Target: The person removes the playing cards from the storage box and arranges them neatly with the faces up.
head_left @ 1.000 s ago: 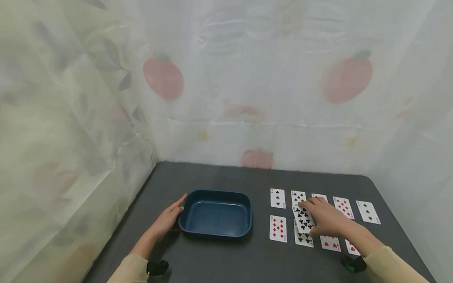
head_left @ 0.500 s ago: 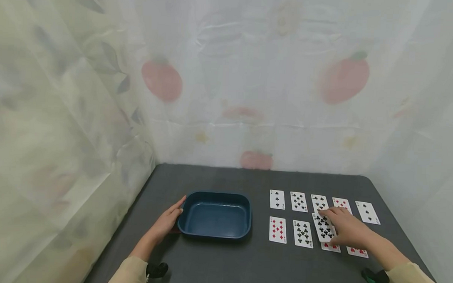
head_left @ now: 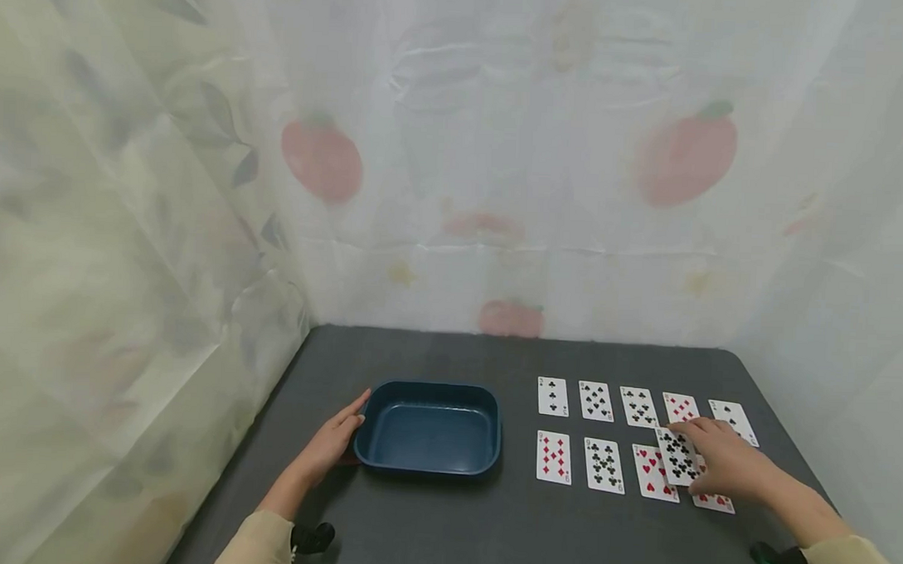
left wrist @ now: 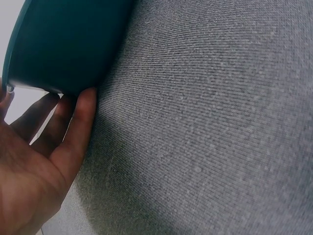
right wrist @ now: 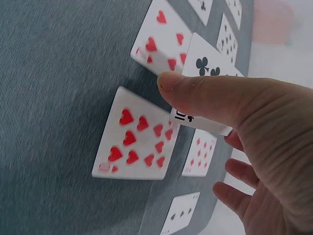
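My right hand (head_left: 729, 462) pinches a ten of clubs (head_left: 677, 456) between thumb and fingers. That card hangs over the front row, partly covering a hearts card (head_left: 648, 467) and the ten of hearts (head_left: 712, 504). In the right wrist view the thumb lies across the clubs card's face, and the ten of hearts (right wrist: 137, 139) lies flat beside it. My left hand (head_left: 330, 444) rests its fingers on the left side of a dark blue tray (head_left: 430, 470). The left wrist view has slightly bent fingertips touching the tray's outer wall (left wrist: 68, 44).
Face-up cards lie in two rows on the dark table. A three of clubs (head_left: 553, 397) starts the back row, and a nine of diamonds (head_left: 554, 457) the front row. A spades card (head_left: 738, 418) lies at the far right. A patterned curtain (head_left: 514, 193) hangs behind the table.
My right hand has carried the clubs card rightward along the front row, uncovering cards to its left. My left hand and the tray have stayed in place.
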{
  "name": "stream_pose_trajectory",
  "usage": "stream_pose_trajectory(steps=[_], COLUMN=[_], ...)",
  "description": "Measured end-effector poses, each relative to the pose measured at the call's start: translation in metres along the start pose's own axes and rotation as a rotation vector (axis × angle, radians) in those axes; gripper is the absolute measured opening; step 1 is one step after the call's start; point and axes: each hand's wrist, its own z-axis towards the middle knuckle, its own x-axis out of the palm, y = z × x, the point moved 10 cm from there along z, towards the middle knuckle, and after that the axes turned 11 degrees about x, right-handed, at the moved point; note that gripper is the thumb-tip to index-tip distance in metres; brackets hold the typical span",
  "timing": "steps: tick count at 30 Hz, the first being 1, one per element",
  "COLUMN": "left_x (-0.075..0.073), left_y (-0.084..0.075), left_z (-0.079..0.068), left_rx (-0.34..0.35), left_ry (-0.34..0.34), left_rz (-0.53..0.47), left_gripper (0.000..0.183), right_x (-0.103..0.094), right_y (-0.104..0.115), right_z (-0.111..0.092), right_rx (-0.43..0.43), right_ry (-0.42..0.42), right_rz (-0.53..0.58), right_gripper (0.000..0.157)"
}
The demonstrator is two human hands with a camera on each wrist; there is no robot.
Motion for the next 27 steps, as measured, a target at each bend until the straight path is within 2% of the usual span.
stream_pose_trajectory(steps=[8, 17, 27], left_x=[0.002, 0.002, 0.000], left_y=[-0.002, 0.000, 0.003], left_z=[0.001, 0.000, 0.000], left_rx=[-0.012, -0.014, -0.011], left_ry=[0.001, 0.007, 0.015], left_rz=[0.019, 0.025, 0.038], left_gripper=[0.053, 0.052, 0.053], right_x=[-0.005, -0.016, -0.010], right_y=[-0.029, -0.063, -0.093], right_z=[-0.003, -0.008, -0.010], right_rx=[0.048, 0.081, 0.109], right_ry=[0.007, -0.027, 0.005], right_rz=[-0.048, -0.079, -0.092], right_gripper=[0.093, 0.091, 0.090])
